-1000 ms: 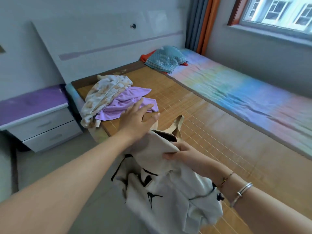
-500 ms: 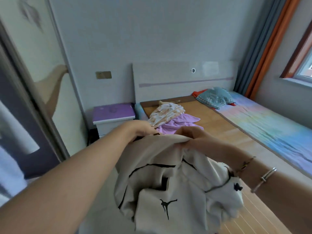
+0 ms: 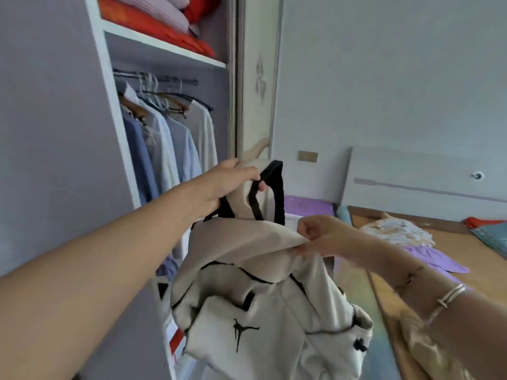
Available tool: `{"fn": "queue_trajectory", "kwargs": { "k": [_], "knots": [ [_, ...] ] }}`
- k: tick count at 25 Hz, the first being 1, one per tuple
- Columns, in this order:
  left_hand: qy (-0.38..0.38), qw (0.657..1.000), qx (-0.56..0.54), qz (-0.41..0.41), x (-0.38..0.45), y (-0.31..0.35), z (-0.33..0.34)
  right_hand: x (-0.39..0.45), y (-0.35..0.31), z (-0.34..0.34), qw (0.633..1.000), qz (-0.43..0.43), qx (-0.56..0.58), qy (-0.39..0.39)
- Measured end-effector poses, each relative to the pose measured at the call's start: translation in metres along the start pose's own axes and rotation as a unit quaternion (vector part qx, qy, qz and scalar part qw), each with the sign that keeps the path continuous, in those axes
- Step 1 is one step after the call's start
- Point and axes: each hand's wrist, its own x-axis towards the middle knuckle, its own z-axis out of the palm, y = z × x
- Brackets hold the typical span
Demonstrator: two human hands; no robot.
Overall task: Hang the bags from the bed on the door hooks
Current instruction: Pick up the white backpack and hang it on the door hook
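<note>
**Beige backpack held aloft beside open wardrobe**

Held at centre frame: a beige backpack [image 3: 263,311] with black trim and a small black figure logo on its front pocket. Left hand [image 3: 229,185], reaching in from the lower left, fingers [image 3: 251,172] clamped together on the beige top loop and black straps [image 3: 277,193] at the bag's upper end. Right hand [image 3: 319,237], coming from the lower right, fingers pinched shut on a fold of fabric along the bag's top edge; silver bangle [image 3: 447,297] and a thin dark bracelet on that wrist. Bag hanging clear of the bed, its body sagging toward the bottom centre of the frame.

At upper left, an open wardrobe [image 3: 109,111] with shirts [image 3: 164,149] on hangers along a rail, and red and pale bedding [image 3: 164,20] stacked on the shelf above. At right of the frame, the bed [image 3: 461,242] with a woven mat, a patterned cloth [image 3: 397,231] and a purple cloth [image 3: 436,259] lying on it, headboard [image 3: 411,176] against the wall. Purple-topped nightstand [image 3: 310,205] partly hidden behind the bag, between wardrobe and bed.
</note>
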Motion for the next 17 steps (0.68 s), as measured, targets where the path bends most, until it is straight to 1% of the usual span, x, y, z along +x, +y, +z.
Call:
{"fn": "queue_trajectory", "kwargs": {
  "k": [1,2,3,4,5,6,7,8,10,13,14,17],
  "knots": [
    [0.020,1.000,0.003,0.011,-0.023,0.009,-0.016,0.001,-0.020,0.005,0.996,-0.016,0.019,-0.086],
    [0.041,0.999,0.008,0.024,-0.045,0.017,-0.034,0.004,-0.041,0.010,0.988,-0.022,0.036,-0.152],
    [0.057,0.997,0.018,0.039,-0.066,0.026,-0.052,0.009,-0.064,0.016,0.984,-0.030,0.038,-0.172],
    [0.069,0.996,0.031,0.053,-0.086,0.034,-0.071,0.017,-0.088,0.022,0.989,-0.053,0.023,-0.139],
    [0.076,0.994,0.044,0.062,-0.100,0.040,-0.085,0.025,-0.107,0.026,0.994,-0.088,-0.004,-0.060],
    [0.088,0.992,0.052,0.069,-0.116,0.048,-0.101,0.035,-0.129,0.037,0.990,-0.132,-0.029,0.029],
    [0.106,0.990,0.057,0.076,-0.132,0.056,-0.120,0.045,-0.155,0.054,0.979,-0.177,-0.036,0.089],
    [0.123,0.988,0.056,0.080,-0.148,0.064,-0.138,0.054,-0.180,0.073,0.967,-0.223,-0.032,0.116],
    [0.159,0.981,0.061,0.093,-0.180,0.078,-0.181,0.073,-0.231,0.118,0.944,-0.309,-0.026,0.113],
    [0.230,0.961,0.078,0.130,-0.232,0.098,-0.252,0.094,-0.310,0.187,0.922,-0.376,0.015,0.089],
    [0.254,0.954,0.073,0.141,-0.248,0.102,-0.275,0.100,-0.335,0.207,0.919,-0.388,0.040,0.066],
    [0.347,0.921,0.053,0.172,-0.305,0.112,-0.362,0.113,-0.425,0.279,0.895,-0.414,0.159,-0.050]
  ]
}}
